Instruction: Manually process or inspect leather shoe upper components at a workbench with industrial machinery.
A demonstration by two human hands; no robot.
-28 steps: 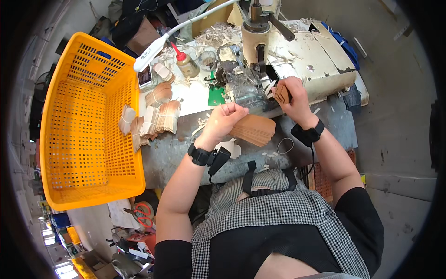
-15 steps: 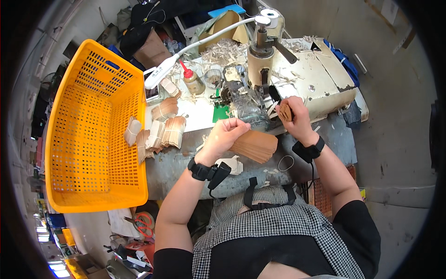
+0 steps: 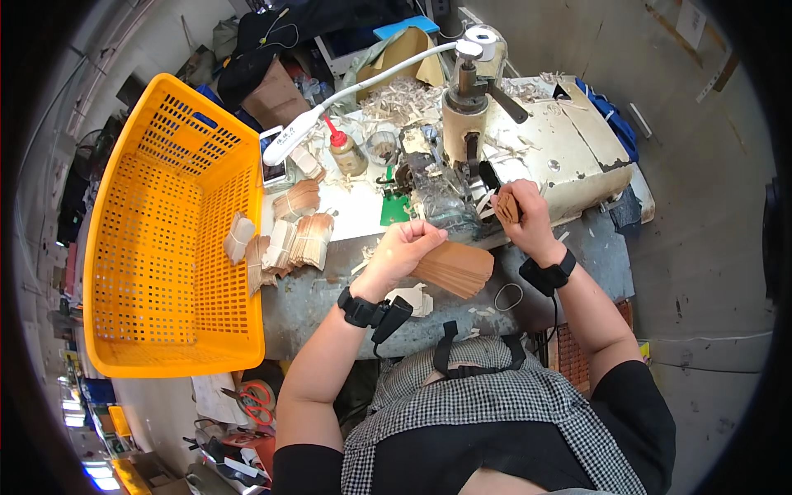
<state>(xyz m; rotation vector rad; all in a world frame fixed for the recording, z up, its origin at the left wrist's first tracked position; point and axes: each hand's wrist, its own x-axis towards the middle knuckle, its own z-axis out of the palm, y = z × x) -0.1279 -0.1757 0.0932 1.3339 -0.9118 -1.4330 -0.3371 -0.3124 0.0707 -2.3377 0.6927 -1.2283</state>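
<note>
My left hand, closed with thumb over fingers, grips one end of a fanned stack of brown leather strips. The stack hangs over the metal front of the bench, its rounded far end pointing right. My right hand is curled round a smaller bundle of brown leather pieces, seen end-on beside the machine. A gap separates the two hands. Under the left stack lie pale cut pieces, and a loose rubber band rests to their right.
At left stands a yellow plastic crate. Banded leather bundles sit beside it. A red-tipped bottle, a white lamp and a heap of pale shavings are behind. Orange-handled scissors lie lower left.
The view has shifted slightly, so the bench and machine sit a little lower. Both hands keep their leather and have barely moved.
</note>
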